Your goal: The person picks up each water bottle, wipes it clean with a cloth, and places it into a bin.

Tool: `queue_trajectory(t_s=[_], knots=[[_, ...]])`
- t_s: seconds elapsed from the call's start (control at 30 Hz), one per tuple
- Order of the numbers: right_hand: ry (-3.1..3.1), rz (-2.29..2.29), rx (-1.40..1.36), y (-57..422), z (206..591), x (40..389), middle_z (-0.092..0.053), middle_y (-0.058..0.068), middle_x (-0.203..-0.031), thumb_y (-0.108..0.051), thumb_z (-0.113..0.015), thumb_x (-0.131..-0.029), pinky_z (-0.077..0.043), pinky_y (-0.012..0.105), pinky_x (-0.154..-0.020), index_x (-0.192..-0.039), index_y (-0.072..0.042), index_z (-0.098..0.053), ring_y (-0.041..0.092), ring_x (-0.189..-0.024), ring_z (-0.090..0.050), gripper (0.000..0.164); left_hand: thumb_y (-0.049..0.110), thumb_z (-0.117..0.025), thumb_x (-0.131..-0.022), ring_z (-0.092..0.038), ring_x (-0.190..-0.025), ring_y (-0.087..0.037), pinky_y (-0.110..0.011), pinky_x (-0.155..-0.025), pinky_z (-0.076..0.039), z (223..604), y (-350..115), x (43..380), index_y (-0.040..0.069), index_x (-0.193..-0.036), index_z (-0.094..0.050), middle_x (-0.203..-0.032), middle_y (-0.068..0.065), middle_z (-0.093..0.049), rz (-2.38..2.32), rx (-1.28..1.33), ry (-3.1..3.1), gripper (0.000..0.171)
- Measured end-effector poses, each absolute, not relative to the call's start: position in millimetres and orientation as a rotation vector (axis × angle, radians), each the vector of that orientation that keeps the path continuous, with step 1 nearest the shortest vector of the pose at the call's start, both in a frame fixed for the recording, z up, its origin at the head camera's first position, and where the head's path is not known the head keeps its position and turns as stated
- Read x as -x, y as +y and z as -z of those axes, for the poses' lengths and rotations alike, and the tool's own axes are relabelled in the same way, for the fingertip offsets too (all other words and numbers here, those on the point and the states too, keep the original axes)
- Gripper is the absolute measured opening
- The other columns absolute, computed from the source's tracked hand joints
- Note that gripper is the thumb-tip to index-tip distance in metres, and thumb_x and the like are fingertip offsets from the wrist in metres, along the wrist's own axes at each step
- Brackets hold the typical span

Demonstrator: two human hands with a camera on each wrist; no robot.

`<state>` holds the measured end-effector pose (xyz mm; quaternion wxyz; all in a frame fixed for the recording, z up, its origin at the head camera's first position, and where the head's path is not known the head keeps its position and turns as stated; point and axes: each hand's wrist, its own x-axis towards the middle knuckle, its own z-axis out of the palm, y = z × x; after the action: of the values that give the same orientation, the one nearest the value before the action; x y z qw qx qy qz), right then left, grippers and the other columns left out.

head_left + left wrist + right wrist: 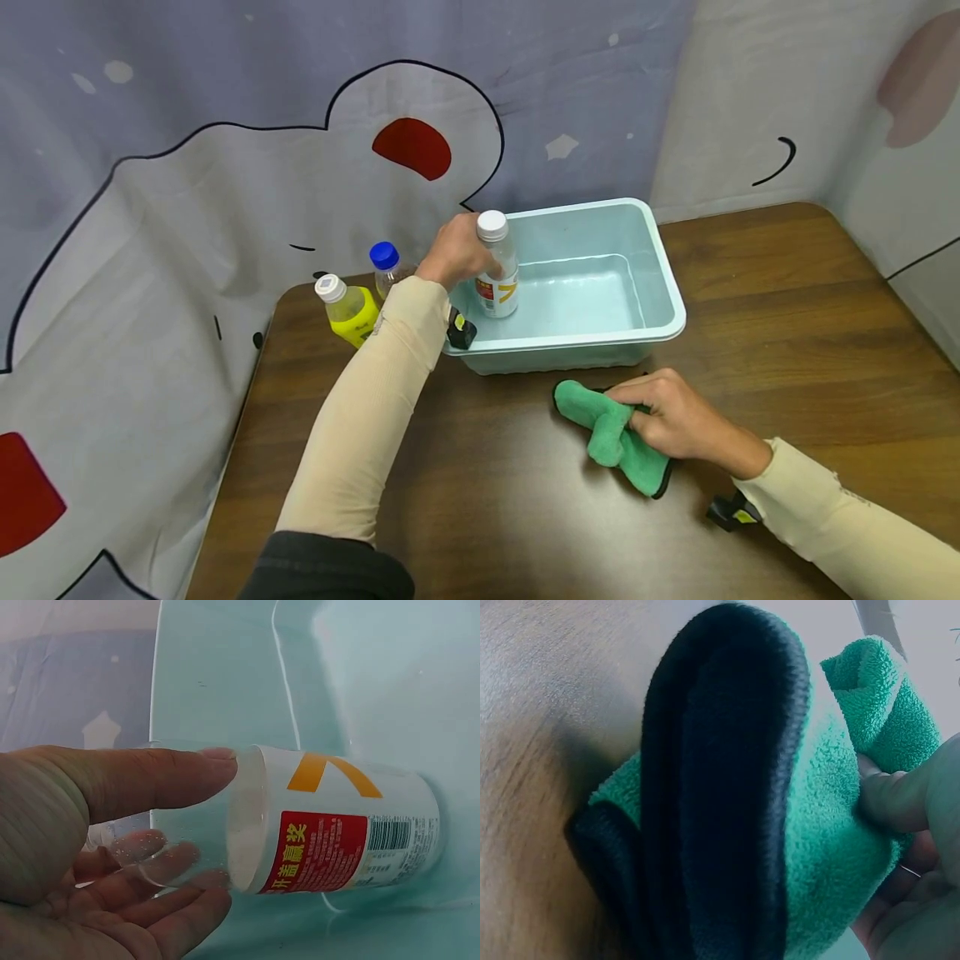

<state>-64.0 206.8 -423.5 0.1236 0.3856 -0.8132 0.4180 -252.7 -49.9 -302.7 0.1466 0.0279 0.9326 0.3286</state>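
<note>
A clear plastic bottle (pixel 497 296) with a white cap and a white label marked in red and yellow stands about upright inside the left end of a pale blue tub (pixel 670 275). My left hand (pixel 456 252) grips it from the left. In the left wrist view the thumb and fingers curl round the clear part of the bottle (pixel 337 817), just above the label. My right hand (pixel 678 417) pinches a crumpled green cloth (pixel 585 406) with black edging, in front of the tub. The right wrist view shows the thumb pressed into the cloth (pixel 825 825).
Left of the tub, partly behind my left forearm, stand a bottle with a blue cap (pixel 384 256) and a white-capped bottle with a yellow label (pixel 352 315). The brown wooden table (pixel 495 492) backs onto a patterned curtain (pixel 225 200).
</note>
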Motion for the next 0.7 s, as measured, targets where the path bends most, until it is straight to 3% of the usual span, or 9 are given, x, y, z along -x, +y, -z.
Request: queue_trajectory(t_s=[0.7], knots=[[-2.354,-1.225,-1.139,207.3,427.2,65.7,-0.076,-0.004,-0.088,0.021,-0.051,-0.058,-0.052,0.01,-0.066,-0.094,-0.017,-0.078,-0.002,-0.078,-0.066,0.059,0.006,-0.089,-0.068,-0.056,-0.123,-0.031,-0.051,-0.105,-0.049,306.6,-54.7,257.3,0.009,-0.139,-0.044,-0.134,-0.012,-0.057,-0.975,-0.098,2.639,0.084]])
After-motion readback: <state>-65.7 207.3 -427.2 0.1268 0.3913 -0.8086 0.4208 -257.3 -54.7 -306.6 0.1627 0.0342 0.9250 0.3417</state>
